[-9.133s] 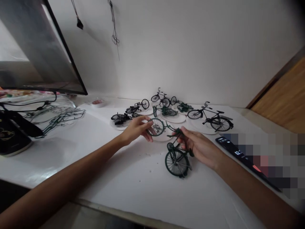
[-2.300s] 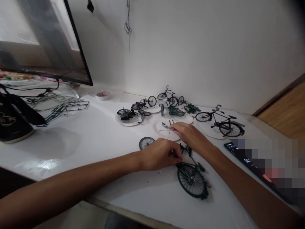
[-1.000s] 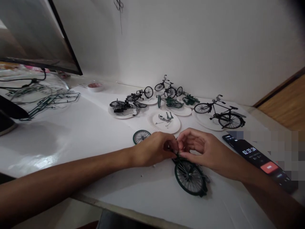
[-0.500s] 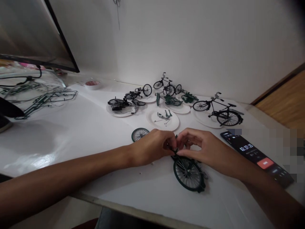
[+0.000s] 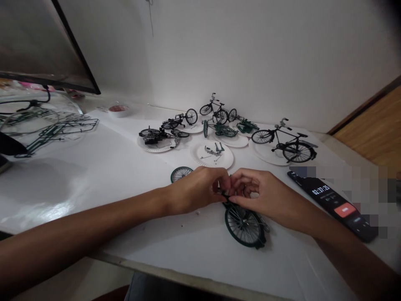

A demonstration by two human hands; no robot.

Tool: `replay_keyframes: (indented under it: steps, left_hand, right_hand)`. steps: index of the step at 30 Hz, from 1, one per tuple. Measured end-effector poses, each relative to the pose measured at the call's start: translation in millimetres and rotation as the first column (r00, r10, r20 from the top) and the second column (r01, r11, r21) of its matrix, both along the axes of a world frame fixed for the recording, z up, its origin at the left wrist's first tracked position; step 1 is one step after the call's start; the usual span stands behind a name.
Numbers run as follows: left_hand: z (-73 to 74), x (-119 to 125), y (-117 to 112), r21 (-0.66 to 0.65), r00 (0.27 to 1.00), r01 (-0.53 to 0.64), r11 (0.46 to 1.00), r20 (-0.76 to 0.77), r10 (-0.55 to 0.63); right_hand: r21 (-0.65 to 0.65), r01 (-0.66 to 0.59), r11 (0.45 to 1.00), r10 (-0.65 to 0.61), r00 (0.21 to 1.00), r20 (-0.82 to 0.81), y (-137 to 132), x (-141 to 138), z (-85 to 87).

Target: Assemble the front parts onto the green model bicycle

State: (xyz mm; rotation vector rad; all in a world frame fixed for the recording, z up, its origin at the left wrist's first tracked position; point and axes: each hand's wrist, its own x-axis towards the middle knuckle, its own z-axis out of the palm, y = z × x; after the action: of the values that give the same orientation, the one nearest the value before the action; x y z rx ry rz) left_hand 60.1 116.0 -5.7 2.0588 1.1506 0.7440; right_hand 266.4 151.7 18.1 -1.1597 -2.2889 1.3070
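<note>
A dark green model bicycle part with a spoked rear wheel (image 5: 244, 225) lies at the table's front, its frame running up between my hands. My left hand (image 5: 208, 186) is closed with fingertips pinched on the frame's upper end. From the other side my right hand (image 5: 258, 190) pinches the same spot, thumb and forefinger meeting my left fingertips. What exactly sits between the fingers is mostly hidden. Beyond my left wrist lies a loose green wheel (image 5: 181, 173), partly covered by the hand.
A paper plate (image 5: 196, 158) with small silvery parts stands behind my hands. Further plates hold model bicycles; a black bicycle (image 5: 283, 144) stands at right. A phone (image 5: 335, 205) showing a timer lies by my right forearm. Green part frames (image 5: 62, 129) and a monitor (image 5: 40, 46) are at left.
The whole view has shifted slightly, so everything sits a little further left and higher. Both hands keep their pinch on the model bicycle, with only slight finger movement.
</note>
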Motion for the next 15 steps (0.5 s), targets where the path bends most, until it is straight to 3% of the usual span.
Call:
replay_keyframes:
  steps: [3,10,15]
  left_hand:
    - [2.6,-3.2,0.2,0.046,0.999,0.009,0.999,-0.037,-0.007]
    - [19.7,-20.7,6.7,0.225,0.924,0.118,0.967,-0.382,-0.024]
    - [11.5,-18.7,8.8,0.289,0.921,0.132,0.948,-0.389,-0.010]
  right_hand:
    - [-0.006,-0.025,1.000,0.025,1.000,-0.004,0.2,0.6,1.2]
    - [0.055,0.000,0.999,-0.003,0.998,0.055,0.8,4.3,-1.6]
    - [0.045,-0.014,0.999,0.012,0.999,0.049,-0.6,4.3,-0.4]
